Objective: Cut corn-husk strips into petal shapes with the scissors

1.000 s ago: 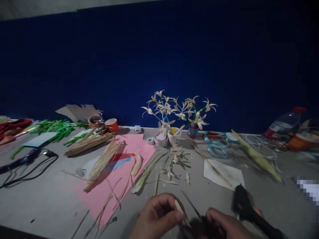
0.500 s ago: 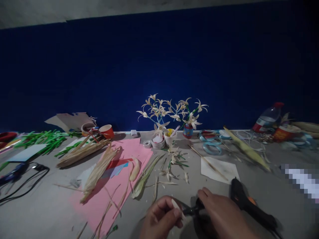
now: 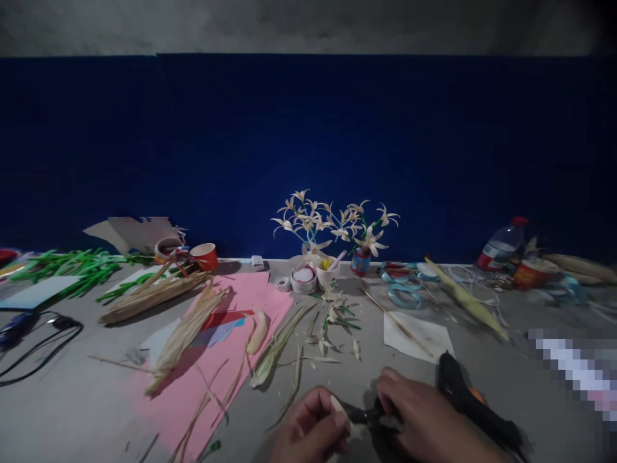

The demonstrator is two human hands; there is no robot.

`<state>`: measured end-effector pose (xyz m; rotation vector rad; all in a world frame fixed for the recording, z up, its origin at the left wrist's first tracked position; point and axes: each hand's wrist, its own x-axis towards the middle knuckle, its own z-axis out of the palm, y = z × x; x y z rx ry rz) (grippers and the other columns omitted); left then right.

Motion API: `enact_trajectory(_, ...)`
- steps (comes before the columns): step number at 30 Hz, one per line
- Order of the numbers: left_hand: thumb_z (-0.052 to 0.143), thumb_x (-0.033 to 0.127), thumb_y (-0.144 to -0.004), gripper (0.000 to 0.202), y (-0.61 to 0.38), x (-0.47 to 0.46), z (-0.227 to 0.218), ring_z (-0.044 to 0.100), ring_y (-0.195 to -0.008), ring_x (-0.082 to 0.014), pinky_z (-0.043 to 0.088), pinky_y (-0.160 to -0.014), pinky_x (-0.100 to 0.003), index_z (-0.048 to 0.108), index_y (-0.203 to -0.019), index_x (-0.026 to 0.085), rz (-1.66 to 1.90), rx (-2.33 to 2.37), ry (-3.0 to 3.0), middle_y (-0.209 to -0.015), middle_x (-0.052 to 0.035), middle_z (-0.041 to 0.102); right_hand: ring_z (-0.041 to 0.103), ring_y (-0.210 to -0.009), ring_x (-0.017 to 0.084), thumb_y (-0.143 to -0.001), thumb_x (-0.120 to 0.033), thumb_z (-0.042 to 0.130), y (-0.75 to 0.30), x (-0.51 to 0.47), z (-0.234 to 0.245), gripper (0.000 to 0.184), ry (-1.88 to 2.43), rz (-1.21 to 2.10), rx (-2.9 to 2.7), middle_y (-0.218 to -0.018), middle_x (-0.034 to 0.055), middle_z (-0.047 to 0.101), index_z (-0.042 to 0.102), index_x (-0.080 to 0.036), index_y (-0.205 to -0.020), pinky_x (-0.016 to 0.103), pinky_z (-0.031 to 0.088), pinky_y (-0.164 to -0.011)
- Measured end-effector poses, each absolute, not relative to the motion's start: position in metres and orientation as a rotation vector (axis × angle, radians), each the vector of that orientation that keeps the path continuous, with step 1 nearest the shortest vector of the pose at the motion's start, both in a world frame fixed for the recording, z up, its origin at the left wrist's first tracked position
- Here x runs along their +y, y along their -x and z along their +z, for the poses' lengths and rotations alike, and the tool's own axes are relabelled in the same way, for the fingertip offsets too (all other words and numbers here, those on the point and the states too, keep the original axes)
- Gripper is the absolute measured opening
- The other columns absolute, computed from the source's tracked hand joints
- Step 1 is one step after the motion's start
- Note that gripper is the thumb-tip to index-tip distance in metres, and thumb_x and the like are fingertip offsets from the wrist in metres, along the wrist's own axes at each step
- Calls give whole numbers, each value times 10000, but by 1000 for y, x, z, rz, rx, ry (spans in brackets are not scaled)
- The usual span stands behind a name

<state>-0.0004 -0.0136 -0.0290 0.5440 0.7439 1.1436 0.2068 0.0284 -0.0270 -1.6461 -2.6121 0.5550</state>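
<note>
Our left hand (image 3: 313, 427) pinches a small pale husk strip (image 3: 339, 407) between thumb and fingers, low at the near edge of the worktop (image 3: 72, 399). Our right hand (image 3: 424, 421) is closed round the handles of dark scissors (image 3: 364, 415), whose blades meet the strip right at our left fingertips. So both grips are narrow and full: one on the strip, one on the scissors. How far the blades are parted we cannot tell; the light is dim and the tool is dark.

Judging from what lies around, a good part of the work seems done. A bunch of finished white flowers (image 3: 332, 222) stands in small cups at the back by the blue wall, and loose petals and green bits (image 3: 332, 321) are scattered in front of it. Much raw stock is left: long dry husks (image 3: 186, 328) lie across a pink sheet (image 3: 231, 360), with green leaves (image 3: 72, 267) further to the left. The piece in hand looks to be at the trimming stage, not yet joined to anything.

A black glue gun (image 3: 475, 405) lies just beside our right hand, untouched. A white paper (image 3: 417, 331) with a thin stick across it sits beyond it, and a bottle (image 3: 501, 247) stands far right.
</note>
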Motion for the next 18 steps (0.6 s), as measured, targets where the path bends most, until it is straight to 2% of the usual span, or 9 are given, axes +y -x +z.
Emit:
enact_trajectory(2, 933, 372, -553, 405, -1, -15, -29, 539, -497, -73, 351, -547, -214, 608, -615, 138, 1149, 735, -555, -554, 39, 619, 658, -800, 209, -586, -118, 551, -211, 31, -24, 197, 1585, 600, -2636, -873, -4, 661, 563, -241, -739, 268, 373, -630)
enact_trajectory(4, 933, 358, -554, 399, -3, -17, -29, 533, -492, -71, 350, -545, -212, 606, -618, 141, 1152, 723, -544, -537, 45, 607, 648, -801, 205, -550, -115, 559, -216, 34, -17, 226, 1534, 652, -2667, -857, -12, 663, 578, -241, -737, 259, 367, -632)
enact_trajectory(11, 944, 338, -530, 412, -6, -26, -37, 504, -455, -58, 340, -511, -195, 583, -609, 155, 1135, 708, -418, -500, 59, 599, 581, -879, 206, -526, -102, 529, -223, 32, -18, 333, 1486, 634, -2644, -1000, 22, 590, 529, -231, -833, 285, 384, -719)
enact_trajectory(13, 943, 347, -528, 416, -7, -27, -40, 495, -439, -54, 318, -496, -195, 585, -610, 153, 1112, 704, -416, -491, 61, 590, 578, -836, 189, -529, -99, 546, -222, 29, -23, 324, 1462, 649, -2637, -957, 3, 593, 522, -235, -822, 271, 381, -690)
enact_trajectory(16, 944, 342, -528, 418, -7, -29, -41, 497, -440, -53, 301, -495, -196, 581, -615, 153, 1100, 702, -419, -500, 58, 592, 578, -774, 163, -586, -93, 587, -219, 24, -21, 254, 1400, 684, -2648, -881, -27, 613, 545, -239, -790, 248, 386, -654)
enact_trajectory(18, 941, 338, -533, 413, -9, -31, -40, 502, -450, -59, 313, -507, -202, 580, -623, 159, 1092, 698, -407, -509, 55, 598, 584, -750, 151, -717, -136, 615, -217, 18, -13, 170, 1315, 669, -2613, -895, -17, 638, 578, -241, -845, 239, 419, -653)
